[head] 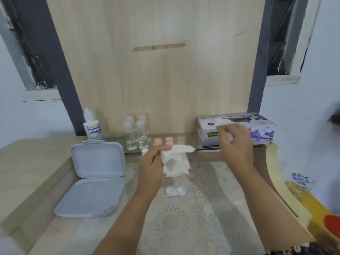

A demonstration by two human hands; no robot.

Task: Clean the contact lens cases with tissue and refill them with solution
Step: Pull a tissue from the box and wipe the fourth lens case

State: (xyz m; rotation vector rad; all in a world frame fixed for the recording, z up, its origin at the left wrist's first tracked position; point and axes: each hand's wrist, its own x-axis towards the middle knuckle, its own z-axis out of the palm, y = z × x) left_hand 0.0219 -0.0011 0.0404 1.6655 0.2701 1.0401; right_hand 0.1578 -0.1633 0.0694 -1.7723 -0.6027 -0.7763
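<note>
An open grey box (pixel 95 179) lay at nine o'clock on the table (pixel 36 162). The left hand (pixel 152 166) pinched a tissue (pixel 176 162) in its fingers above a white case (pixel 175 191). At two o'clock, the right hand (pixel 237 142), fingers curled, hovered before the tissue box (pixel 261 131); its grip was unclear.

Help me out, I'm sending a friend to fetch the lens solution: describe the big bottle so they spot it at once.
Start at the open grey hinged box on the table's left side. Just behind its raised lid, against the wooden panel, stands the solution bottle. Unlike the four small clear bottles to its right, it is white and taller, with a blue label.
</note>
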